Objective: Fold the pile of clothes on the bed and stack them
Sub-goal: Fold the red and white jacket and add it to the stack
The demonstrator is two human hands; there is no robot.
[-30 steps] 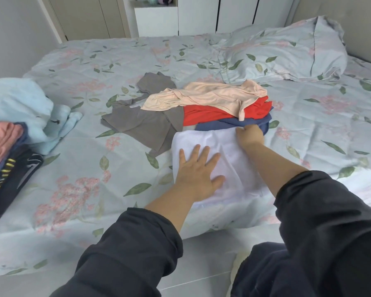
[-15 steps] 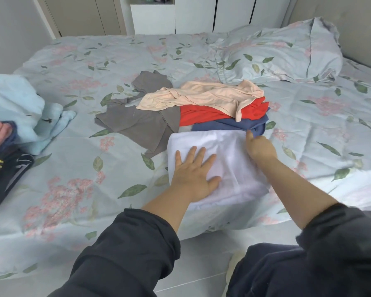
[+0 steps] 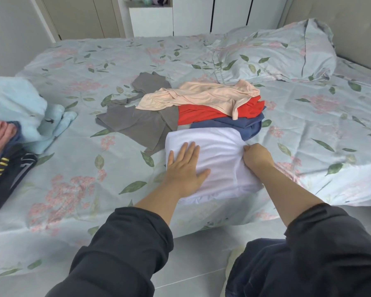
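Pressing down on the white garment point(image 3: 221, 151), the left hand point(image 3: 185, 168) lies flat with fingers straight; its grip is wide and holds nothing. The right hand point(image 3: 257, 156) has its grip closed, fingers curled on the garment's right edge, where the cloth bunches. The white garment lies as a compact rectangle on the bed point(image 3: 73, 168), near the front edge. Touching its far side are a blue garment point(image 3: 244, 125), a red garment point(image 3: 201, 113) above that and a peach garment point(image 3: 201, 95) uppermost. A grey garment point(image 3: 141, 123) lies spread to their left. A heap of clothes point(image 3: 9, 136) sits at the bed's left edge, well apart. A pillow point(image 3: 276, 52) lies far right.
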